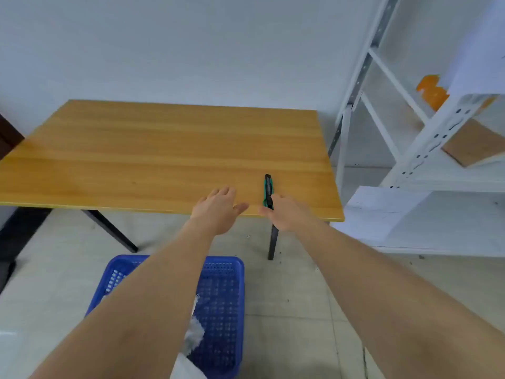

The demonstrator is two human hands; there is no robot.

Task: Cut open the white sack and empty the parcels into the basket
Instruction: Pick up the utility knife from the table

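Right grip (285,214) on knife (268,190); basket (224,291) part-filled.

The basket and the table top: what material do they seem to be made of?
The basket looks like moulded blue plastic: uniform colour, a slightly glossy rim, and regular small holes in floor and walls. The table top looks like wood or a wood-grain laminate, with long straight grain lines and a smooth satin sheen; the picture cannot settle which.

Single head-worn view — looking forward and down, table (164,149) near
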